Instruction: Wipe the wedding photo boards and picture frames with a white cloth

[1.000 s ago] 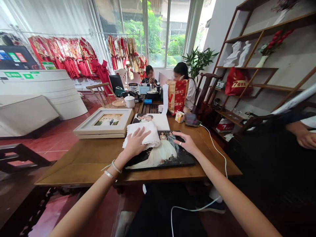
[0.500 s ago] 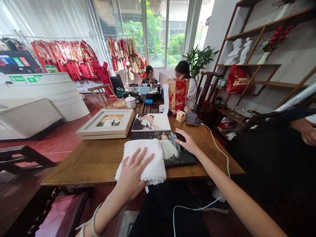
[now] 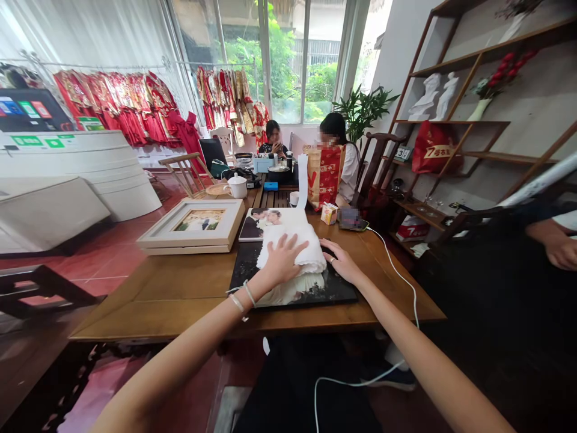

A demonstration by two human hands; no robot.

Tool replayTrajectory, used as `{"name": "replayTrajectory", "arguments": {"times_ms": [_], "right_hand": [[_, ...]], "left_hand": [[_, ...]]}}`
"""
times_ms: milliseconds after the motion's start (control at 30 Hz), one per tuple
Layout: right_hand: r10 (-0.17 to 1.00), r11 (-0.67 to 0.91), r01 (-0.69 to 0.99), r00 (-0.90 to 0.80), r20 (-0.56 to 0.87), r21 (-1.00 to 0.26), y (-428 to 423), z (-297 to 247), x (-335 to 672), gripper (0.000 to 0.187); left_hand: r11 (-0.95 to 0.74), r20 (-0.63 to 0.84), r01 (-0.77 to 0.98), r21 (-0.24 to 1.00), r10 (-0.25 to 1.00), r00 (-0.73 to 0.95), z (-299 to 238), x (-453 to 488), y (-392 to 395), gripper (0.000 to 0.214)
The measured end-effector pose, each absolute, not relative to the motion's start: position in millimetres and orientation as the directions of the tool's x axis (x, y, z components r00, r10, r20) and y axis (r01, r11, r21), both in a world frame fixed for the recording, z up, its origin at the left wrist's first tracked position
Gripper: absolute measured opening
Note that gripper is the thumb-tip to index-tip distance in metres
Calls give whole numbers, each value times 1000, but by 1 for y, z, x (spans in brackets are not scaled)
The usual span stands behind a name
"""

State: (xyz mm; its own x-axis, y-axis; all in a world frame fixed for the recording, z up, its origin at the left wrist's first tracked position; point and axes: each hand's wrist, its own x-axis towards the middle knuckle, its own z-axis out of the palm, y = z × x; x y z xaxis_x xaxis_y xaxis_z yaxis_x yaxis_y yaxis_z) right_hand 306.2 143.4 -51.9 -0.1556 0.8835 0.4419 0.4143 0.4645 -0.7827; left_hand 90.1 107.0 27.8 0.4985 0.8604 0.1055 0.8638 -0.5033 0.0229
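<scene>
**Dark print [image 3: 293, 291] lies beneath white cloth [image 3: 313, 255] and left hand [image 3: 283, 263]**

Across the room from me, racks of red garments [image 3: 112, 111] hang near the window. In front of the person stretches a brown wooden tabletop [image 3: 166, 294]. Toward its left side, pale frames [image 3: 198, 238] lie flat in a stack, the upper one holding a photo. Right of them, near the front edge, is the dark print, a pale gown showing below the cloth. A lighter print [image 3: 251, 227] with a couple on it lies just behind.

The white cloth, folded and thick, sits on the upper middle of the dark print and overlaps the lighter one in my view. The left hand rests over it, its grip loose, fingers spread. The right hand [image 3: 341, 263] wears a ring and lies at the dark print's right edge, its grip slack, fingers stretched toward the cloth.

Farther back stand a white lidded cup [image 3: 236, 187] and, on the right, a small carton [image 3: 329, 213] beside a device on a white cable [image 3: 413, 294].
</scene>
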Motion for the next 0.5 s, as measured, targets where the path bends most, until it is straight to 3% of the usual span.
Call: {"name": "replayTrajectory", "arguments": {"times_ms": [300, 500], "right_hand": [[892, 451, 274, -112, 438, -849, 148, -59, 308, 40], [886, 462, 297, -128, 445, -836, 149, -55, 309, 45]], "left_hand": [[-555, 72, 830, 57, 831, 551, 27, 115, 49, 69], [-601, 66, 794, 88, 799, 597, 15, 122, -12, 83]]}}
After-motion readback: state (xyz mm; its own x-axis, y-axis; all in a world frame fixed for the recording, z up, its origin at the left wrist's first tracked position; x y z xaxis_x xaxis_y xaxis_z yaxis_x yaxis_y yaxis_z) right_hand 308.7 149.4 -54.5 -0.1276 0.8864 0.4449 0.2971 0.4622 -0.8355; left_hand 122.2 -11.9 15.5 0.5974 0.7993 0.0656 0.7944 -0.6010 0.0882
